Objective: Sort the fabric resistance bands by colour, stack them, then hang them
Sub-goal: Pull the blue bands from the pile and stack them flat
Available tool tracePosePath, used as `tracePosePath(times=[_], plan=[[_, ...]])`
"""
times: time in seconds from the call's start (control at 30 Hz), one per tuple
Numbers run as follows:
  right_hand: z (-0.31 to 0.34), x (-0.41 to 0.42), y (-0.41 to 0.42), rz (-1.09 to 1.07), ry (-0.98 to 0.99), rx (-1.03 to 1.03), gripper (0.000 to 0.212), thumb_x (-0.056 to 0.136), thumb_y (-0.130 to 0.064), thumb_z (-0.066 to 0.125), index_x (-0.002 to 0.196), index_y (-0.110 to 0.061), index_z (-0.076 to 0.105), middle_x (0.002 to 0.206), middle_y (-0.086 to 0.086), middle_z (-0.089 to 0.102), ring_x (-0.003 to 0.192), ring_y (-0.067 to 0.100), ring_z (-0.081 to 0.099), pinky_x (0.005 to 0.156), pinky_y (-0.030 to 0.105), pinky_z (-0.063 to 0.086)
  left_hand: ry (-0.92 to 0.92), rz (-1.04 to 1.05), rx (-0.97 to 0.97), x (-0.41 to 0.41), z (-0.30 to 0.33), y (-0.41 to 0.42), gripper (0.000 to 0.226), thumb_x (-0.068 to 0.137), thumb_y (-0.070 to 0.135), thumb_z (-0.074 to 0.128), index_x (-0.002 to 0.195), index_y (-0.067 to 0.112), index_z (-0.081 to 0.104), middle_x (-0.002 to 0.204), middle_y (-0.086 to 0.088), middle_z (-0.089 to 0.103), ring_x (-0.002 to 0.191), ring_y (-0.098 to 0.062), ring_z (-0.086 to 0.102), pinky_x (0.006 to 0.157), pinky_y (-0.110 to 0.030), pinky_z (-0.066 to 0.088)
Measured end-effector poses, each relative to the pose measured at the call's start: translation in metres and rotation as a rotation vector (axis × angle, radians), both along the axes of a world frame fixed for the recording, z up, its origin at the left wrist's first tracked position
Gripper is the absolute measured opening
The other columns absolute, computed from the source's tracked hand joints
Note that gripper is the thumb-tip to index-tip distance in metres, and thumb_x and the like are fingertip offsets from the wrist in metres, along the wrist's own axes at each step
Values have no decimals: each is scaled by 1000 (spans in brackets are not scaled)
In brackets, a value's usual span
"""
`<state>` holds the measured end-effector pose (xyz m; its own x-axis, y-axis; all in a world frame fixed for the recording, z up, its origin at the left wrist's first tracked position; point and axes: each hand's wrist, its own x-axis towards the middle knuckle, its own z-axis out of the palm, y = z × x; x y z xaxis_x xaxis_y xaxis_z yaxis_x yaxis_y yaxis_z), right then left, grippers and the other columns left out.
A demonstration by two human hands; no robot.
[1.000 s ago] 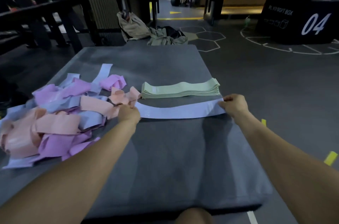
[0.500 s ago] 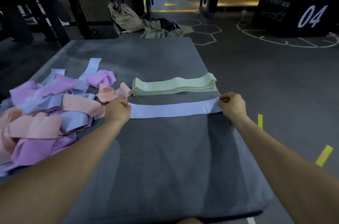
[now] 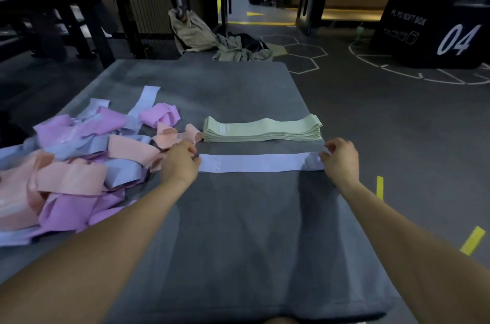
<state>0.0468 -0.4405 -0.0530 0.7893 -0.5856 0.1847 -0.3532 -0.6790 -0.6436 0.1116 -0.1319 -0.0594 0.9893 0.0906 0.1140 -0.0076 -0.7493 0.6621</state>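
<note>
Flat lavender-blue fabric band point(image 3: 261, 162): my left hand point(image 3: 180, 162), right hand point(image 3: 340, 158) pinch opposite ends, taut for flat laying beside neat green fabric band stack point(image 3: 262, 129), grey mat point(image 3: 238, 244) right edge.

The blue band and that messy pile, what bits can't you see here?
Head view only:
- Ends of the blue band: covered by the left hand and right hand.
- Messy pile: cut off by the left edge; lower bands buried.
- Green stack: band count too fine to tell.

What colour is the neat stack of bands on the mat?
Pale green; the stack shows best in the head view, the only one.
</note>
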Motion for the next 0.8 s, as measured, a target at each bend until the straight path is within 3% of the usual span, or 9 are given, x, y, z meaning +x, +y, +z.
tracePosePath(times=[0.07, 0.17, 0.37, 0.5, 0.6, 0.8], plan=[[8, 4, 19, 45, -13, -44, 26, 86, -5, 58, 111, -1, 61, 114, 19, 55, 105, 36, 53, 85, 33, 42, -26, -25, 36, -4, 5, 10, 15, 83, 11, 63, 97, 12, 60, 102, -9, 65, 95, -31, 59, 83, -38, 49], [18, 15, 64, 175, -15, -1, 23, 87, 0, 54, 108, 1, 62, 106, 13, 58, 92, 26, 57, 70, 14, 39, -79, -52, 72, -12, 14, 29, 19, 84, 14, 62, 103, 15, 62, 110, -9, 63, 98, -32, 60, 85, -40, 49], [28, 29, 173, 459, 36, 33, 23, 85, -5, 56, 107, -3, 64, 108, 14, 66, 98, 28, 60, 78, 23, 41, -156, -38, 178, -33, 34, 85, 23, 81, 8, 61, 103, 13, 64, 112, -9, 55, 99, -32, 57, 83, -39, 47], [32, 25, 243, 641, 37, 73, 19, 85, -9, 61, 103, -7, 63, 102, 8, 67, 84, 22, 58, 66, 16, 38, -210, -20, 307, -49, 40, 132, 27, 76, 5, 63, 102, 12, 64, 109, -11, 57, 101, -34, 56, 85, -41, 44], [34, 22, 287, 754, 74, 93, 28, 83, -7, 64, 110, -4, 63, 110, 10, 65, 100, 24, 60, 83, 23, 42, -216, 4, 313, -57, 43, 162, 31, 75, 3, 63, 104, 13, 65, 110, -9, 58, 102, -32, 55, 84, -37, 44], [28, 25, 341, 880, 132, -57, 60, 77, -6, 66, 133, -9, 46, 126, 17, 43, 116, 31, 45, 96, 32, 40, -176, -6, 272, -66, 39, 205, 33, 78, 6, 67, 111, 8, 62, 117, -11, 56, 110, -31, 52, 94, -36, 41]])
